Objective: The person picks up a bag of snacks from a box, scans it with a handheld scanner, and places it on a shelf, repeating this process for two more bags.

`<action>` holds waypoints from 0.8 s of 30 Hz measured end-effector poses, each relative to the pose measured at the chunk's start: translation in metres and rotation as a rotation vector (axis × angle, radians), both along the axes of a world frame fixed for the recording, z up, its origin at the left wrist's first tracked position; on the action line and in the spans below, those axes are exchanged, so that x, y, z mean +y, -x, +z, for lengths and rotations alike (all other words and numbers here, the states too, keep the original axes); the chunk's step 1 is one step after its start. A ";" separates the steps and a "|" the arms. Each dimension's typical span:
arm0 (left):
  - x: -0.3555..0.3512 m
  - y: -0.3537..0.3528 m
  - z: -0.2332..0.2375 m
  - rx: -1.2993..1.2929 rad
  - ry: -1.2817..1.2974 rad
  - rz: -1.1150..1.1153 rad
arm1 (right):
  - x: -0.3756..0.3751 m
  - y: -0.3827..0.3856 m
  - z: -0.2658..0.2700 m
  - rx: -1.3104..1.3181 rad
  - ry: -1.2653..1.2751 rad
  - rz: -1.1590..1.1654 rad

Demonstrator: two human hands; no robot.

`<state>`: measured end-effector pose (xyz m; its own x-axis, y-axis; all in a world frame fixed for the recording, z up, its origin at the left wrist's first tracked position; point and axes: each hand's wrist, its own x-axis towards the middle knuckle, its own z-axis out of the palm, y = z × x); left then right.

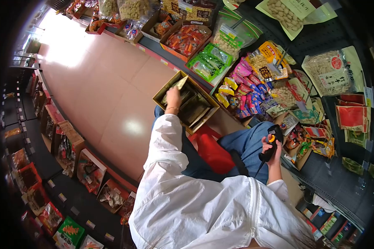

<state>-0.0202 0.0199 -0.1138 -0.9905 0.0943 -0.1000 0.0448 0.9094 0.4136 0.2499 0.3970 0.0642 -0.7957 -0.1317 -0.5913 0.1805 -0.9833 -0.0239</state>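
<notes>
My left hand (173, 98) reaches into an open cardboard box (161, 96) on the floor and grips a flat pale-green packet (179, 84) at the box's far corner. The box holds several dark flat packets (194, 108). My right hand (269, 146) is closed around a black handheld scanner (272, 142) with an orange button, held over my right knee next to the shelf. I wear a white long-sleeved top and blue jeans.
Snack shelves (253, 79) on the right carry bags of nuts, candy and green packets. A red basket (212, 151) sits between my legs. A second row of shelves with boxed goods (77, 162) lines the left. Pink tiled aisle floor (112, 83) runs ahead.
</notes>
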 end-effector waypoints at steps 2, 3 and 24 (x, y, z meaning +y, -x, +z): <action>0.030 -0.005 0.026 -0.031 -0.090 -0.065 | 0.001 -0.001 -0.002 0.007 0.004 0.008; 0.045 -0.007 0.038 -0.050 -0.100 -0.086 | 0.002 -0.001 -0.002 0.011 -0.005 0.011; 0.145 -0.128 0.393 0.869 -0.742 -0.789 | -0.076 0.018 0.012 0.238 0.154 0.025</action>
